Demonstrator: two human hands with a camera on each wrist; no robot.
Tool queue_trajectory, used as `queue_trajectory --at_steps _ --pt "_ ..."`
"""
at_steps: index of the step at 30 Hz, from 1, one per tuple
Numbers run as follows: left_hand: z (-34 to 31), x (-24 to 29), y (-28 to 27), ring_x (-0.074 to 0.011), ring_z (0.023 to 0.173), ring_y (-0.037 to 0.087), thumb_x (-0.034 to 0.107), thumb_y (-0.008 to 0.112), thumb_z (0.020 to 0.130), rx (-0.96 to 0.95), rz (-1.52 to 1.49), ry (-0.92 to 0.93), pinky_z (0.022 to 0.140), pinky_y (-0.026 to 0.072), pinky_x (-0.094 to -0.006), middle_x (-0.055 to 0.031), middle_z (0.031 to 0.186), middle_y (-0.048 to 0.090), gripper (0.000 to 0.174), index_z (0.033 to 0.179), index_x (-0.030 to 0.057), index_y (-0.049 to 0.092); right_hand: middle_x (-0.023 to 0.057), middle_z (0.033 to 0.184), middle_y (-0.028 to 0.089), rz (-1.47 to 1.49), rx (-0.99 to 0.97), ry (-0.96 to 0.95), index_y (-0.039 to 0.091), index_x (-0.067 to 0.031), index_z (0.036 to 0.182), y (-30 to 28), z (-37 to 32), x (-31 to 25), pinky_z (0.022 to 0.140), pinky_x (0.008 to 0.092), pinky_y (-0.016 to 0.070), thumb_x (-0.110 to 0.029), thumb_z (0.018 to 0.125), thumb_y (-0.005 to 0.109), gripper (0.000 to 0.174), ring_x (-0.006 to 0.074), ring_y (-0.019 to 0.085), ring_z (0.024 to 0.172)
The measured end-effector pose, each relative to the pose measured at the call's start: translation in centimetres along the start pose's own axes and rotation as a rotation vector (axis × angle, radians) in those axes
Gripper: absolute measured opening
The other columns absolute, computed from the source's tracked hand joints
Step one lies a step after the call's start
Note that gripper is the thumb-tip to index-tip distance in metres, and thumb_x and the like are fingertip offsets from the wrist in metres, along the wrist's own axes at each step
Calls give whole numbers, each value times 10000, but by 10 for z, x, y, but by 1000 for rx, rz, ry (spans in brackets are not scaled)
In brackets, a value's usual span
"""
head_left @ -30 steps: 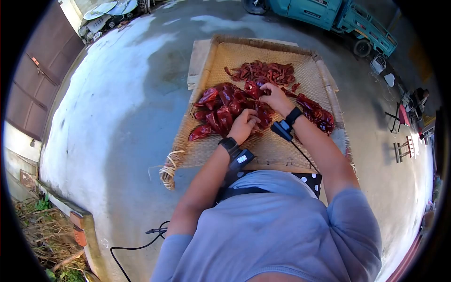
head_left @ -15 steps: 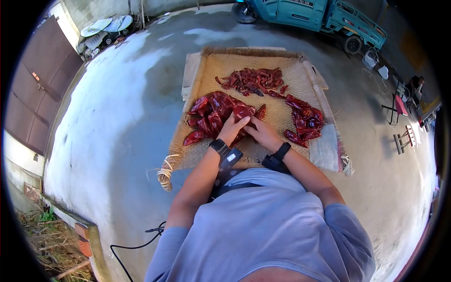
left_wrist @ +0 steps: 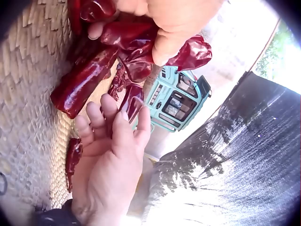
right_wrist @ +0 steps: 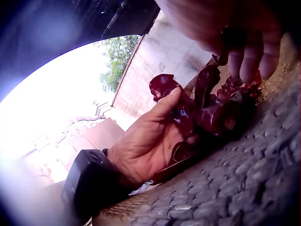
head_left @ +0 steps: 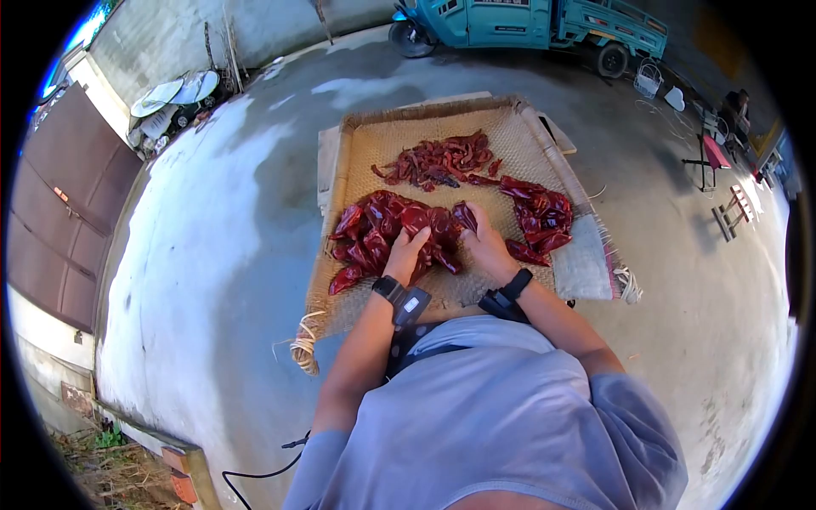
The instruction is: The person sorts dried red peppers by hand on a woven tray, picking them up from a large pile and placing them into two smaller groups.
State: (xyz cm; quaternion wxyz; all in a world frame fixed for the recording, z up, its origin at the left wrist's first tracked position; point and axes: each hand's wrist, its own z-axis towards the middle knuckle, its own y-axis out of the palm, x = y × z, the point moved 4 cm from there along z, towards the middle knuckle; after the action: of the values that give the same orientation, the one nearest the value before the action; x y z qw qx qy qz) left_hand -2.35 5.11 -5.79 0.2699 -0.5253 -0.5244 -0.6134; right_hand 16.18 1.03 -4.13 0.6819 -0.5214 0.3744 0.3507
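Observation:
Large dried red chili peppers lie in a heap (head_left: pixel 365 229) on the left of a woven tray (head_left: pixel 518 217). My left hand (head_left: pixel 406 255) holds a glossy dried chili pepper (left_wrist: pixel 129 35) at the heap's right side, thumb on top; the same hand shows in the right wrist view, with the pepper's end (right_wrist: pixel 162 85) standing above the thumb. Just to the right, my right hand (head_left: pixel 487 246) pinches another dried chili pepper (head_left: pixel 464 216) between thumb and fingers. In the left wrist view its other fingers (left_wrist: pixel 94 113) are loosely bent.
Small shriveled chili pieces (head_left: pixel 446 157) lie at the tray's far side. A second pile of large peppers (head_left: pixel 544 217) is on the right, near a pale cloth patch (head_left: pixel 582 259). A teal three-wheeled truck (head_left: pixel 510 25) stands beyond. A person (head_left: pixel 736 115) sits far right.
My right hand reached to the far side of the heap, came back close beside the left hand, then moved slightly apart with a pepper. The left hand has lifted a pepper from the heap.

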Motion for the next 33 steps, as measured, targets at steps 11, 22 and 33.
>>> queue_trajectory --at_steps 11,22,33 --pt "0 1 -3 -113 757 618 198 618 974 -21 46 66 633 493 -250 -23 952 653 253 1187 87 540 105 966 649 450 -89 108 514 -33 1265 5 -2 12 672 275 524 -118 992 514 287 134 631 738" --pt "-1 6 3 -145 820 615 148 658 945 -9 51 113 736 531 -299 -39 1033 632 297 1196 44 537 122 980 676 -240 138 -107 615 -113 1159 -62 7 -10 737 399 525 -181 931 571 242 292 670 837" --pt "4 -3 -1 -150 852 614 163 674 937 -79 26 66 747 537 -307 -41 1070 629 363 1246 42 529 168 1077 631 -642 426 -77 636 -101 1140 -103 39 -6 857 487 476 -179 869 655 283 360 604 1008"
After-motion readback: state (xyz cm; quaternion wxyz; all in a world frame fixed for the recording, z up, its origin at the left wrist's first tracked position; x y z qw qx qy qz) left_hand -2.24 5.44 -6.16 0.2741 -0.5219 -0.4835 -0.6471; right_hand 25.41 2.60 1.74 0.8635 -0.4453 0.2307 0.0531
